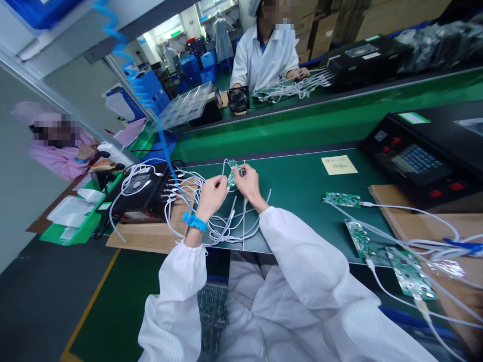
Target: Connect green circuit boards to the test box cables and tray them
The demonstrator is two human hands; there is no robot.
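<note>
A small green circuit board (233,166) is held just above the green bench top. My right hand (247,185) grips its right side between thumb and fingers. My left hand (213,195), with a blue wrist strap (194,221), is pinched at the board's left edge; its fingers hide what they hold. A white cable curves up beside the board's upper left. Around and below both hands lies a tangle of white cables (222,229), many of them leading to the black box (141,193) on the left.
On the right, several circuit boards (409,274) with white cables lie near a black tester with a screen (418,166). A yellow note (338,164) is stuck on the bench. A blue coiled hose (130,75) hangs at upper left. Co-workers sit opposite and at left.
</note>
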